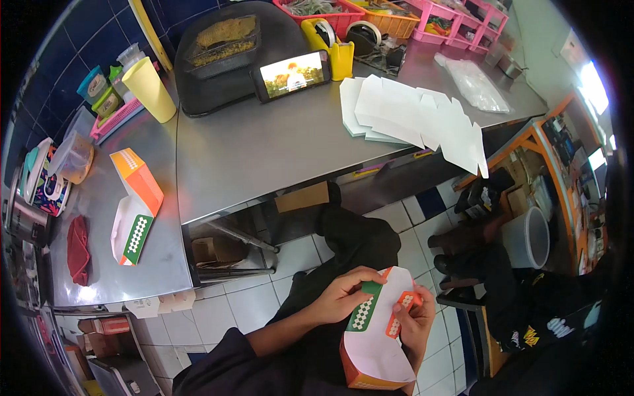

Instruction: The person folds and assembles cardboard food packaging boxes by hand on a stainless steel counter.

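Observation:
Over my lap, both hands hold a partly folded paperboard food box (379, 341), white inside with green, orange and red printed panels. My left hand (346, 292) pinches the green side flap near its upper corner. With thumb and fingers, my right hand (413, 317) grips the orange flap on the opposite side. The box's lower end stands up as a tray, while its upper part lies opened out. A similar folded box (136, 208) rests open on the left metal table. Flat white box blanks (411, 111) are stacked at the right table's front edge, partly overhanging it.
A phone (292, 75) showing a video leans by a yellow tape dispenser (342, 57). Left of it stand a yellow cup (150, 89) and plastic containers (74, 156); a red cloth (78, 250) lies nearer. Another person's dark-clothed legs (488, 257) are at right, beside a white bucket (527, 237).

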`<state>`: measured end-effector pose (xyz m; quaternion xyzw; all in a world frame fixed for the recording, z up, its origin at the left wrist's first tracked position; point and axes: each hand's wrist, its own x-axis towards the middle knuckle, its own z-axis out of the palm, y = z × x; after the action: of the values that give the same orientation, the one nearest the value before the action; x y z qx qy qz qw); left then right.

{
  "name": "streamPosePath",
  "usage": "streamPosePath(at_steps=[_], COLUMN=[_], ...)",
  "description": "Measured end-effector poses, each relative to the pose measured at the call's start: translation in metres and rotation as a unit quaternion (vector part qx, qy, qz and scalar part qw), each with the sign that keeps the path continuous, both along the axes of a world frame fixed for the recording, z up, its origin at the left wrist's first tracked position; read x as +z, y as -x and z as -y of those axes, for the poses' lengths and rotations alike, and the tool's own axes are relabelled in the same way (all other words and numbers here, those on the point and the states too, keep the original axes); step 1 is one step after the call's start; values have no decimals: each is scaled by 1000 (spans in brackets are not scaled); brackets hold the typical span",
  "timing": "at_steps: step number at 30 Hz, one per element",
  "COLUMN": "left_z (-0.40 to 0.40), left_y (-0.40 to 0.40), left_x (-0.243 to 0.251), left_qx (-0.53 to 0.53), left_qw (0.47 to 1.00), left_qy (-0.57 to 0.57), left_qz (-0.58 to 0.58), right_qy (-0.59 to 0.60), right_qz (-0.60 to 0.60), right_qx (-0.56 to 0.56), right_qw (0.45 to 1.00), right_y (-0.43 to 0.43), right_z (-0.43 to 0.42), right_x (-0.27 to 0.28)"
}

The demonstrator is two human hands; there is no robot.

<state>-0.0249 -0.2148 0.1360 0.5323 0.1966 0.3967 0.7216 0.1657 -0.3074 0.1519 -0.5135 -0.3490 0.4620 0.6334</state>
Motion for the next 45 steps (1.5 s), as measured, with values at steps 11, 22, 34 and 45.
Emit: streamPosePath(at_steps=[11,22,34,45], left_z=[8,19,23,26], left_y=[-14,-25,-21,-19], left_x=[22,28,34,24], left_qx=[37,91,183,192], left_qw=[967,849,955,965], left_qy=[-77,-413,-214,-161], left_qz=[-238,-317,-92,-72], right_qy=[50,123,-39,-60], right_qz=[334,-97,19,316], right_qx=[12,-20,-156,-131], right_qw=[941,987,987,938], right_y=[-4,9,23,38], right_z=[-14,-5,-6,12], right_x=[10,1,1,-2])
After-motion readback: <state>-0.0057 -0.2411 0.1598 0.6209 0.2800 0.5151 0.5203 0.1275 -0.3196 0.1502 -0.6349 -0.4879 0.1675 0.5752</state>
